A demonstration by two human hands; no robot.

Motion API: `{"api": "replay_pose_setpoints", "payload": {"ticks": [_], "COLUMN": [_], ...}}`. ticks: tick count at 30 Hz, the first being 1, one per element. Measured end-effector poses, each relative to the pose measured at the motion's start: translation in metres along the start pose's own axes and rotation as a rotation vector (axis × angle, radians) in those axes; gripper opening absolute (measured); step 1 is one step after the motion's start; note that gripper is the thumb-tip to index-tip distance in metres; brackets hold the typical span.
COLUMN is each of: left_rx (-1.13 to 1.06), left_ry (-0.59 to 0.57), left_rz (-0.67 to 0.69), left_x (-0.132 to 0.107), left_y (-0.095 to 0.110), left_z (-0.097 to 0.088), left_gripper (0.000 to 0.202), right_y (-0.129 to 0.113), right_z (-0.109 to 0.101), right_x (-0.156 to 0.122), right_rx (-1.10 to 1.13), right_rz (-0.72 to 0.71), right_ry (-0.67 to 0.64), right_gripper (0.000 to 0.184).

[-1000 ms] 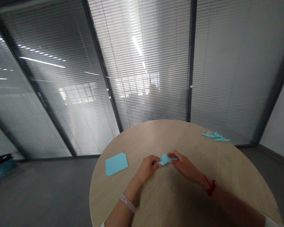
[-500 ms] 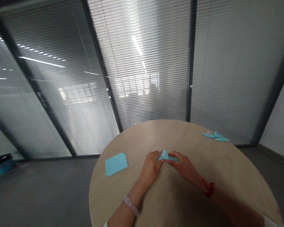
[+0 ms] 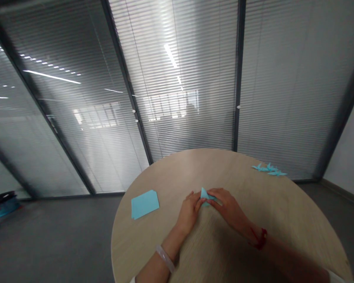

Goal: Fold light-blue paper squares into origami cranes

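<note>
Between my hands, near the middle of the round table, is a small folded piece of light blue paper (image 3: 204,194) with a pointed flap standing up. My left hand (image 3: 189,208) is closed on its left side, thumb and fingertips pressing the paper. From the right, my right hand (image 3: 225,202) pinches the other side between thumb and fingers. The fingers cover part of the folds. To the left lies a stack of flat light blue paper sheets (image 3: 145,204). Several folded blue paper cranes (image 3: 269,169) sit by the far right edge.
The round wooden table (image 3: 206,167) has its curved edge all around my arms. Behind it stand glass partitions with blinds (image 3: 188,129). On the floor at far left are dark, blue and red items (image 3: 2,204), partly cut off.
The paper's raised flap has turned from a rounded shape to a narrower point, slightly left. My right hand has shifted a little to the left. The stack and folded cranes have not moved.
</note>
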State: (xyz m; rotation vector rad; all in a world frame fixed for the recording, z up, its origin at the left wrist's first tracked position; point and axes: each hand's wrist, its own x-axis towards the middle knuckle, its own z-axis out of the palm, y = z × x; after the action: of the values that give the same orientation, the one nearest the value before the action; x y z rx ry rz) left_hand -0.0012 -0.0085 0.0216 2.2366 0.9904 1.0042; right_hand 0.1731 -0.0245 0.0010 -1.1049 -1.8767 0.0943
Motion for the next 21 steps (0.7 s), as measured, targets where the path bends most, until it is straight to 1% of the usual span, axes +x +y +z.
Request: {"api": "replay_pose_setpoints", "payload": {"ticks": [3,8,12,17,21], "left_rx": [-0.061,-0.142,-0.267,-0.469,-0.566], "left_ry": [0.037,0.111,0.141,0.128,0.122], "left_rz": [-0.011,-0.075,-0.105,-0.129,-0.163], "left_x": [0.000,-0.003,-0.002,0.002,0.003], "left_y": [0.001,0.005,0.006,0.005,0.004], "left_z": [0.003,0.007,0.008,0.008,0.007], "left_gripper": [0.028,0.030,0.033,0.033,0.034], "right_y": [0.001,0.004,0.004,-0.002,-0.009], "right_z": [0.002,0.007,0.009,0.004,0.000], "right_x": [-0.001,-0.004,-0.005,-0.002,0.000], "right_rx": [-0.035,-0.051,-0.052,-0.010,0.015], "right_rz": [-0.018,-0.033,-0.060,-0.014,-0.001], "right_ry": [-0.007,-0.006,-0.012,-0.006,0.018], "right_gripper": [0.033,0.036,0.039,0.036,0.033]}}
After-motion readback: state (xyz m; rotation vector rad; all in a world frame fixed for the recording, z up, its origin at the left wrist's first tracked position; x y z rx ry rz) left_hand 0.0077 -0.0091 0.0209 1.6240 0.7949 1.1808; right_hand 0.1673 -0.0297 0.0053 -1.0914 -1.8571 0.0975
